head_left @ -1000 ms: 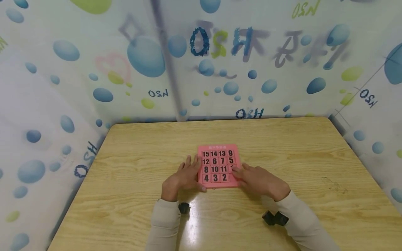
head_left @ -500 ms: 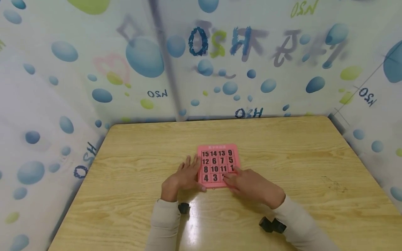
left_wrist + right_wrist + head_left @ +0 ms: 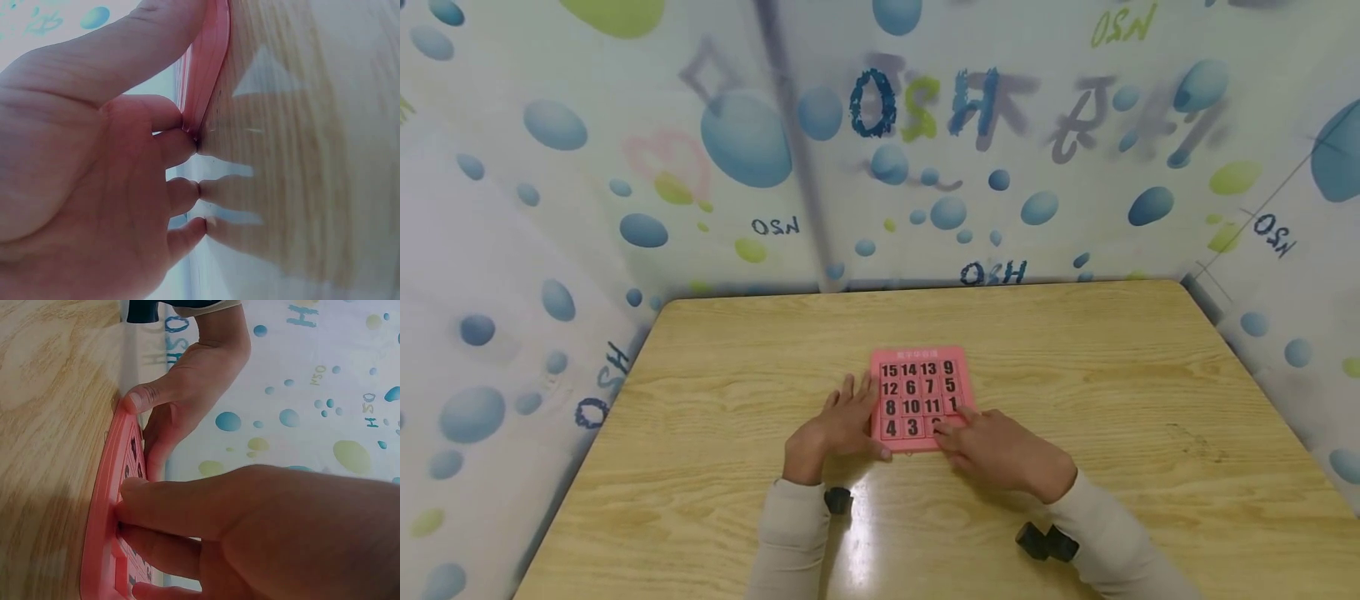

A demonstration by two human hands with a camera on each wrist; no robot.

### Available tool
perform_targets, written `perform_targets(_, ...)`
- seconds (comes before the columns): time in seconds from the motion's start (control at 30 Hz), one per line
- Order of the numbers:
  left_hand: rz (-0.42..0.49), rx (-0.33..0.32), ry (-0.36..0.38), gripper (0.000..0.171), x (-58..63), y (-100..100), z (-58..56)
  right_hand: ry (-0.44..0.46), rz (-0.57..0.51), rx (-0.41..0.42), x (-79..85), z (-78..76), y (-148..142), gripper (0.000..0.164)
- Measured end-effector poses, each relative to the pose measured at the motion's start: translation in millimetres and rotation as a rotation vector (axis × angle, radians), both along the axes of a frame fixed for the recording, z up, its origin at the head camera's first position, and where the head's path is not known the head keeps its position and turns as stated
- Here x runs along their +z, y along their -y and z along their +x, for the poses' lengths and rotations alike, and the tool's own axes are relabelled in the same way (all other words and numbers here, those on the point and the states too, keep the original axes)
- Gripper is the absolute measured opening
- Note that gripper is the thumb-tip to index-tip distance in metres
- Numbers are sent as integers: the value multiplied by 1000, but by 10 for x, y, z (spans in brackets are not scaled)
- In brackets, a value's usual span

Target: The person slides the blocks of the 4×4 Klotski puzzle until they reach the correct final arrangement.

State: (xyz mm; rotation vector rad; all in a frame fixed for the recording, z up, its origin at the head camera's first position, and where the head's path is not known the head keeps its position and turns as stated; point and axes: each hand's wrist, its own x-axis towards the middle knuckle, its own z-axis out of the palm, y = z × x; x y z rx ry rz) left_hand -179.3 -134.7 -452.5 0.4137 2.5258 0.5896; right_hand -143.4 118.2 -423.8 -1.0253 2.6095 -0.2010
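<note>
A pink number slide puzzle (image 3: 922,354) lies flat on the wooden table, its black-numbered tiles facing up. My left hand (image 3: 842,423) rests along its left side, fingers spread, with the thumb at the near left corner. In the left wrist view, the index finger touches the puzzle's edge (image 3: 209,69) while other fingertips stand on the table. My right hand (image 3: 1003,450) reaches in from the right, fingertips on the bottom row over the 2 tile, which is partly covered. Beside that, an open slot (image 3: 120,575) shows in the right wrist view at the near right corner.
The wooden table (image 3: 737,367) extends around the puzzle on all sides. Patterned white curtain-like walls (image 3: 880,200) with blue and green drops stand behind and beside it. Dark wrist-worn devices (image 3: 1047,542) sit below both wrists.
My right hand has moved left and nearer, from the 1 tile to the 2 tile, uncovering the 1. Over the last half second it barely moves. My left hand stays put.
</note>
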Motion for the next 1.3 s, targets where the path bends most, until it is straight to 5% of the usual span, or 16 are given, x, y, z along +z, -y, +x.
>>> perform_targets(0.63,42,-24,-3,117,12,15,44,114,-54,-45,56,-36,-135,38)
perform_targets(1.3,35,-19,-15,118,12,23,25,48,-47,-15,92,-70,-184,31)
